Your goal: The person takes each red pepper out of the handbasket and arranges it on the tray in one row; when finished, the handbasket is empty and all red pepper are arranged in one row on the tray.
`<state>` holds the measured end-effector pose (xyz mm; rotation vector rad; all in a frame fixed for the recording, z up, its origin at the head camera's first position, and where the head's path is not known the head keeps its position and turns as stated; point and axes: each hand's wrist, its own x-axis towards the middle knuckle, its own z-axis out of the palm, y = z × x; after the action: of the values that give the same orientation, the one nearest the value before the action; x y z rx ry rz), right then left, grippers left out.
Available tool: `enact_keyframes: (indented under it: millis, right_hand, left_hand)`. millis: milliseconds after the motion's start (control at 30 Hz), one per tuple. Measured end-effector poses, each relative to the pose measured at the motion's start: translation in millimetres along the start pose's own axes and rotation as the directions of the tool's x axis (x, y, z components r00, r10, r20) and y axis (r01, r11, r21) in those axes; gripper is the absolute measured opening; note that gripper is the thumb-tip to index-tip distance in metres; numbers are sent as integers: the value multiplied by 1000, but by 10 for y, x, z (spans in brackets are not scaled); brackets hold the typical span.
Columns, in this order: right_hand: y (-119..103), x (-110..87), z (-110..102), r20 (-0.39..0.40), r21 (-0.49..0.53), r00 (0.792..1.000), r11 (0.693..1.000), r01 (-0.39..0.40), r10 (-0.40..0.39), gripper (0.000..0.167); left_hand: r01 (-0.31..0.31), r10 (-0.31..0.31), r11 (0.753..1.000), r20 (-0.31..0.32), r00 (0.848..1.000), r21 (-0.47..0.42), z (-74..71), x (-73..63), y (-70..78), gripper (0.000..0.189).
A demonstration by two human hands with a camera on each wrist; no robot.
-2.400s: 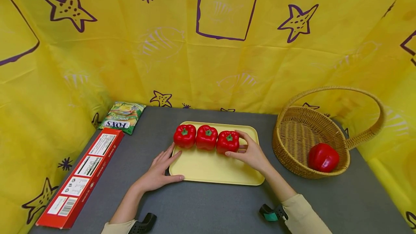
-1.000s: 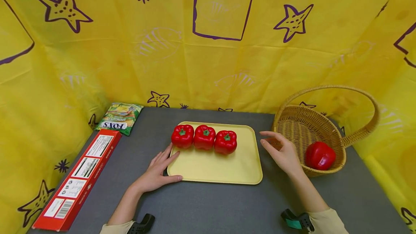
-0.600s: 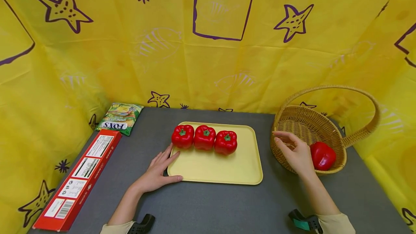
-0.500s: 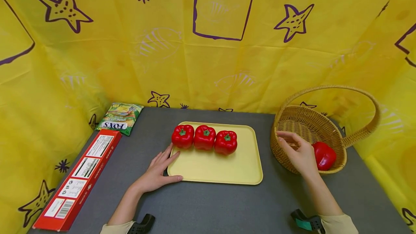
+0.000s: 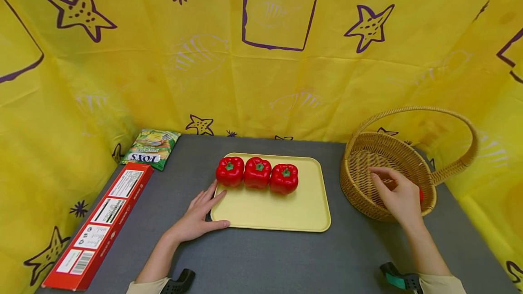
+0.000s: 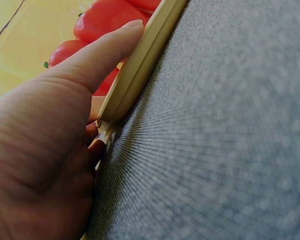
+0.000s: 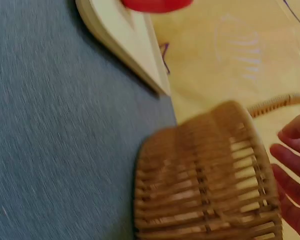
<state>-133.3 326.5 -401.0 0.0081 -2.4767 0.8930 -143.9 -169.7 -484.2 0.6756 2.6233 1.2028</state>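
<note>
Three red bell peppers with green stems, the left one (image 5: 230, 173), the middle one (image 5: 257, 175) and the right one (image 5: 283, 181), stand in a row on a pale yellow tray (image 5: 271, 212). My left hand (image 5: 193, 222) rests at the tray's left edge with fingers spread, and its thumb (image 6: 102, 55) lies along the rim in the left wrist view. Over the wicker basket (image 5: 359, 201), my right hand (image 5: 402, 198) has parted, lightly bent fingers and holds nothing. It hides most of another red bell pepper (image 5: 421, 195) inside the basket.
A tall arched handle (image 5: 416, 109) rises over the basket. On the left lie a long red box (image 5: 98, 226) and a green candy bag (image 5: 151, 148). A yellow patterned cloth (image 5: 261, 80) encloses the grey table (image 5: 261, 262) at back and sides.
My right hand has let go of the right bell pepper on the tray and moved right, over the basket. My left hand has stayed at the tray's edge.
</note>
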Motion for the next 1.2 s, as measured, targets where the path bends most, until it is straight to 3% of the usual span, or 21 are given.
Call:
enact_keyframes:
  millis: [267, 433, 633, 967, 1200]
  right_hand:
    - [137, 14, -162, -17, -127, 1000, 992, 23, -25, 21]
    - [183, 18, -268, 62, -184, 998, 983, -19, 31, 28]
    - [243, 39, -379, 203, -320, 973, 946, -44, 113, 43]
    - [380, 46, -436, 303, -425, 927, 902, -75, 220, 57]
    - [432, 84, -462, 354, -456, 898, 886, -78, 261, 55]
  left_hand:
    - [-6, 6, 1000, -3, 1000, 3, 3, -2, -6, 86]
    - [-7, 7, 1000, -3, 1000, 4, 6, -1, -14, 86]
    - [-12, 12, 1000, -4, 1000, 10, 5, -4, -13, 86]
    - [0, 0, 1000, 1, 1000, 5, 6, 1, -2, 86]
    - [5, -5, 1000, 2, 1000, 2, 8, 2, -2, 86]
